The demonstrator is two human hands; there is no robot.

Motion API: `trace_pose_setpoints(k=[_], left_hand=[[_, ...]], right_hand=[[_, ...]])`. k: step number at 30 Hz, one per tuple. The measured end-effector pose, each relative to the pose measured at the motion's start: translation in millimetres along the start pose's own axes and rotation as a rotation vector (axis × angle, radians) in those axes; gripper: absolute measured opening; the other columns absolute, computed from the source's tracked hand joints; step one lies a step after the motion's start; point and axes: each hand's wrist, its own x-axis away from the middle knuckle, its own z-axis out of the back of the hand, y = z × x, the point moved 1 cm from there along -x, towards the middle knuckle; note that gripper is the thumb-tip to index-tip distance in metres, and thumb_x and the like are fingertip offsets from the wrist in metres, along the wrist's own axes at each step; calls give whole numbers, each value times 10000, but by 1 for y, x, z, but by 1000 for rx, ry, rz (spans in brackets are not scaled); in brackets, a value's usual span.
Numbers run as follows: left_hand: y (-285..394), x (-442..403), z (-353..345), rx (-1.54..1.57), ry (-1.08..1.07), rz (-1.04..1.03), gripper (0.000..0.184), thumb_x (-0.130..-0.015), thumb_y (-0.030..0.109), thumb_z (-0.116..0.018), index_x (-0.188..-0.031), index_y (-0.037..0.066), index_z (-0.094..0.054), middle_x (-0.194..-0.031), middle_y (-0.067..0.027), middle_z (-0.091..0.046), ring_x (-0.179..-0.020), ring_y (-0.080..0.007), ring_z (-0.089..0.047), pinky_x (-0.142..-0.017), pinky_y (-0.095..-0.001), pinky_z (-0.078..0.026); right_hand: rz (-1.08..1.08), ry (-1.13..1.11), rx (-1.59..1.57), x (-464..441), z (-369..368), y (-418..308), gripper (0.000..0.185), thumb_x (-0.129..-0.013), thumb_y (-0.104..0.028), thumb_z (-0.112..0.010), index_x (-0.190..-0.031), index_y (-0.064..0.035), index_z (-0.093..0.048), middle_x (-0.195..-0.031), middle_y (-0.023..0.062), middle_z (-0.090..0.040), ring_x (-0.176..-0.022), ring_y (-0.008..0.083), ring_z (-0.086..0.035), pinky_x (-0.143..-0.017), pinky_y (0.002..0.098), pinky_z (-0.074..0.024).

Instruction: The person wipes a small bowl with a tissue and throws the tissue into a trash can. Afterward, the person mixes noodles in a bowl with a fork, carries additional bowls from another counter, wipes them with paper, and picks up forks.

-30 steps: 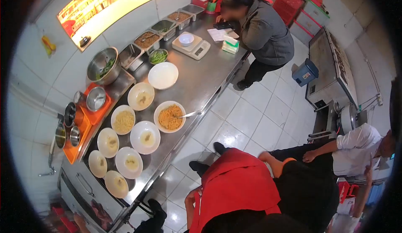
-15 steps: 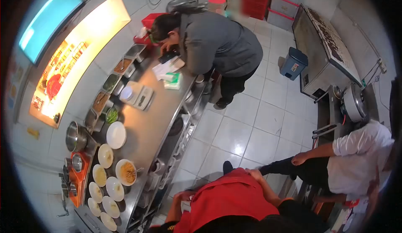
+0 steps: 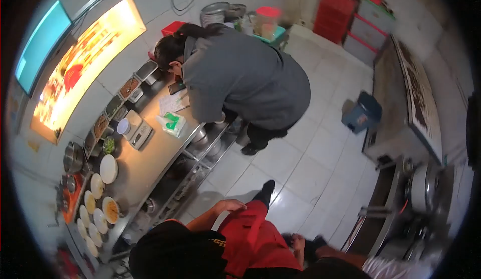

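Note:
My left hand (image 3: 231, 206) is at the upper edge of my red apron (image 3: 248, 234), its fingers bent over a pale strip-like item (image 3: 220, 220) whose kind I cannot make out. On the other side of the apron my right hand (image 3: 299, 244) hangs low, fingers loosely curled and a little apart, with nothing visible in it. Neither hand touches the steel counter (image 3: 150, 158) on the left. On that counter stand several white plates with food, among them a plate of orange-brown food (image 3: 110, 210) and a bare white plate (image 3: 108, 169).
A person in a grey top (image 3: 245, 73) leans over the counter beside paper, a phone, a tissue pack (image 3: 172, 123) and a kitchen scale (image 3: 139, 134). A blue bin (image 3: 362, 112) and a chest freezer (image 3: 401, 103) stand right. A white-sleeved person (image 3: 396, 269) is at lower right.
My view has swung and moved forward, so the counter shifts left. My left hand has risen along the apron; my right hand has come off it and dropped. The white-sleeved person is now mostly out of view.

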Motion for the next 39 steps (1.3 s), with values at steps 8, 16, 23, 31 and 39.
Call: trace_pose_setpoints(k=[8,16,23,31,39], left_hand=[[130,-211,33,-148,132,-605,307,-903,225,-580,-1156,66,-650,-1120,-151,-652,-1091,-289,-600,-924,-353,-473],[467,-221,62,-288,14,-330,435,-803,220,-621,-1212,73,-621,-1060,-139,-693,-950,-270,-660,-783,-370,-516],[568,-350,113,162,187,-200,457,-842,144,-535,-1289,49,-550,-852,-110,-674,-815,-195,-653,-716,-323,-540],[658,-375,196,697,640,-381,409,-854,102,-502,-1251,77,-595,-980,-66,-639,-741,-130,-598,-612,-269,-505],[746,-386,373,865,1160,-576,225,-954,237,-553,-1088,98,-667,-684,67,-465,-564,-37,-411,-502,-204,-376]], right_hand=[[4,134,194,-122,124,-114,276,-837,-241,-690,-765,21,-644,-722,90,-640,-585,169,-582,-520,312,-482],[32,49,484,-248,211,-164,241,-848,-209,-647,-770,19,-648,-739,102,-652,-625,192,-595,-577,331,-495],[345,74,532,-474,359,-268,220,-857,-182,-609,-774,17,-651,-755,112,-662,-661,213,-606,-628,347,-507],[927,-28,292,-691,380,-763,286,-913,-178,-522,-718,13,-608,-687,32,-585,-675,167,-531,-645,331,-435],[914,-90,674,-781,301,-934,343,-861,-277,-596,-755,49,-614,-649,110,-591,-650,250,-547,-683,389,-452]])
